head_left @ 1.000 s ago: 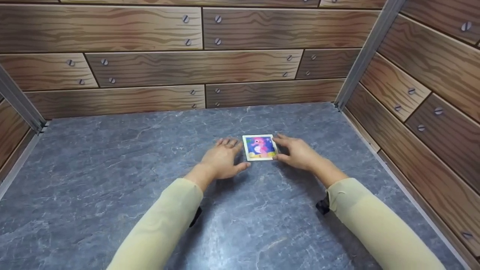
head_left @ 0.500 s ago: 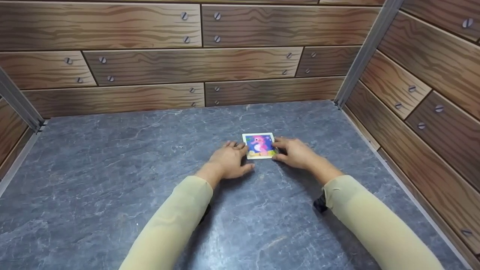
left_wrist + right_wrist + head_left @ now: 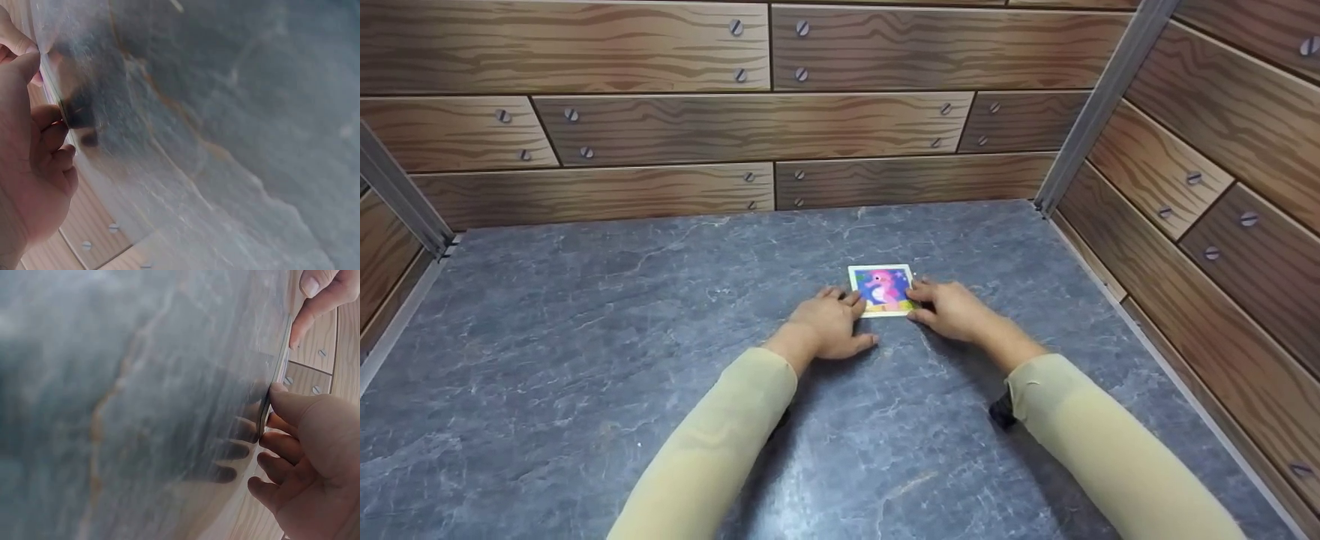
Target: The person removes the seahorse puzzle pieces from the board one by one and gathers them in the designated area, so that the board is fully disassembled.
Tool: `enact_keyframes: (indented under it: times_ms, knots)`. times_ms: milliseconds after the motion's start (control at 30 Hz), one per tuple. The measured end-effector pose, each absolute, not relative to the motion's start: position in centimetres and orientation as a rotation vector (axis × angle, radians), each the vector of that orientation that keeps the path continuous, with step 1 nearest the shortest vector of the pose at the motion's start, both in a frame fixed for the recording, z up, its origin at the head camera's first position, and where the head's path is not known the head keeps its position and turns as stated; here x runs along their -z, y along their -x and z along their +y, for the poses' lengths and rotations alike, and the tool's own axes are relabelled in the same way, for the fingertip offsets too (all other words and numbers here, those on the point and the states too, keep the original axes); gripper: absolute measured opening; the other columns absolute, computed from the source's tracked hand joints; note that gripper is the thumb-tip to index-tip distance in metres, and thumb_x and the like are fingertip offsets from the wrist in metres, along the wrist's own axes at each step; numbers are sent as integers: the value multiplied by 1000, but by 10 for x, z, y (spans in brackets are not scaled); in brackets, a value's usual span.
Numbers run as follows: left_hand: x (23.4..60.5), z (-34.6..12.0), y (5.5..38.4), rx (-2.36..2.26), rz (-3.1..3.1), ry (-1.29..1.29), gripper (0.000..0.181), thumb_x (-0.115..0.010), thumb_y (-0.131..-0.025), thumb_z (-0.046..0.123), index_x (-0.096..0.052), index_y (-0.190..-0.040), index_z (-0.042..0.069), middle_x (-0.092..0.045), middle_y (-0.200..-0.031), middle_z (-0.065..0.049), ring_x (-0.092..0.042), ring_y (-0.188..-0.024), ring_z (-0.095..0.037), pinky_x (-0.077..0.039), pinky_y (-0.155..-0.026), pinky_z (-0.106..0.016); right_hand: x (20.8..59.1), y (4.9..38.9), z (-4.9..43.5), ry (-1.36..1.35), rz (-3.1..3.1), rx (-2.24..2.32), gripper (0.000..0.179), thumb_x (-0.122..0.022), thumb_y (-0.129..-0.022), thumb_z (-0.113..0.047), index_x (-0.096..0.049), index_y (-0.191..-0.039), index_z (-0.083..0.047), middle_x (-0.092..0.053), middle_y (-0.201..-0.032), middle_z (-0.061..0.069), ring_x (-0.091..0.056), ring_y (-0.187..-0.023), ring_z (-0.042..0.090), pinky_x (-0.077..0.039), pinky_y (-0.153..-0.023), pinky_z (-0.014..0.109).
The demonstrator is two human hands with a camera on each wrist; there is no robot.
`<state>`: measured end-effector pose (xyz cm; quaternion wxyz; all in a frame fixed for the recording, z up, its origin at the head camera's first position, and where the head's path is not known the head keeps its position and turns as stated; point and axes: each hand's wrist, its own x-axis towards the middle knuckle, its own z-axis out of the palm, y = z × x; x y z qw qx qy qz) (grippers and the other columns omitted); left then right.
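A small, thin square picture board (image 3: 885,289) lies flat on the grey marbled table, showing a pink seahorse on blue inside a pale border. My left hand (image 3: 829,322) rests at its left side. One fingertip overlaps the lower left border, while the thumb stretches out over the table below the board. On the opposite side, my right hand (image 3: 952,309) holds the lower right corner between thumb and fingers. The right wrist view shows the board's thin edge (image 3: 267,405) beside that thumb. In the left wrist view, the left hand (image 3: 34,163) has its fingertips low at the tabletop.
The grey marbled tabletop (image 3: 622,337) spreads around both arms. Wood-print panels (image 3: 660,127) wall off the back, and similar panels (image 3: 1207,247) stand along the right. Grey metal posts (image 3: 1099,112) mark the corners.
My left hand has moved right, from beside the board to its left border, with a finger now over it. The right hand stays at the right edge, and the board has hardly moved.
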<state>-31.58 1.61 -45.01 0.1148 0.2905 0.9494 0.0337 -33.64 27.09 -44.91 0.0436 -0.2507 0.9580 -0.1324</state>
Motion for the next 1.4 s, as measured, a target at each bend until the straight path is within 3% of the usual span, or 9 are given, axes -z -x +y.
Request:
enact_keyframes:
  times_ms: [767, 1100, 1400]
  knots:
    - [451, -29, 281, -39, 2795, -984, 80, -46, -107, 60, -41, -163, 3, -39, -168, -15, -34, -156, -33, -22, -129, -42, 453, 307, 236, 981, 2903, 330, 45, -66, -105, -20, -62, -144, 3, -54, -150, 28, -51, -142, 46, -37, -116, 65]
    - [452, -52, 261, -32, 2823, -1024, 79, -48, -107, 60, -45, -160, 1, -45, -164, -17, -40, -153, -34, -26, -127, -44, 451, 292, 215, 993, 2887, 356, 46, -68, -105, -20, -62, -145, 2, -54, -150, 28, -51, -141, 46, -40, -116, 59]
    - [455, -75, 243, -72, 2836, -998, 79, -47, -107, 60, -45, -160, 2, -44, -164, -17, -38, -154, -35, -25, -127, -46, 454, 280, 195, 1066, 2878, 314, 47, -68, -105, -22, -63, -145, 1, -55, -150, 29, -52, -141, 46, -40, -114, 64]
